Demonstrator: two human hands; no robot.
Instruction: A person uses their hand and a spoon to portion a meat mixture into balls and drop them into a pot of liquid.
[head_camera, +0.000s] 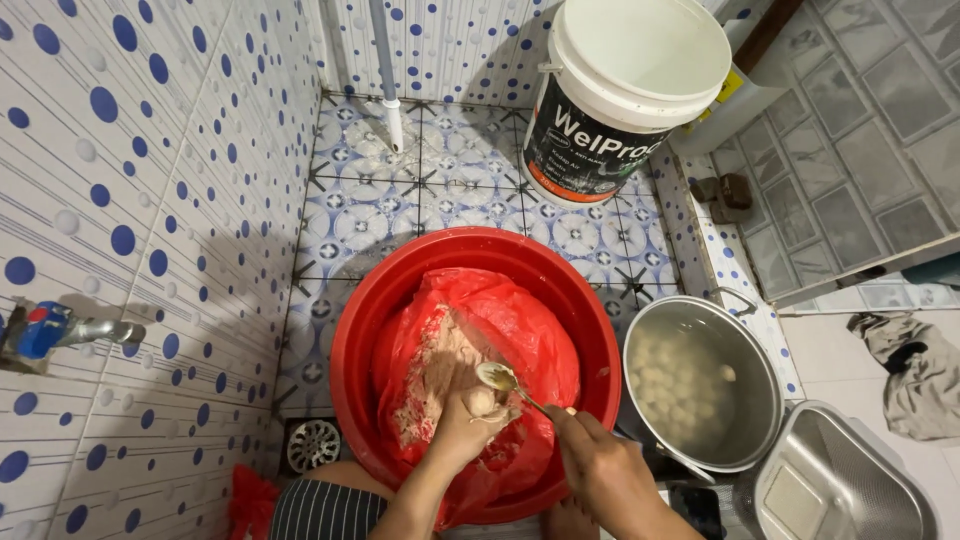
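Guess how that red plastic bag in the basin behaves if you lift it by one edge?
The red plastic bag is likely floppy: it lies crumpled across the red basin. Probably slippery too, since pale paste smears it. It may sag under that load.

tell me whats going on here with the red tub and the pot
A person crouches over a red tub lined with a red bag holding pale paste. The left hand squeezes out a ball of paste, and the right hand holds a spoon at it. Beside the tub, a metal pot of water holds many finished balls. A white bucket stands behind.
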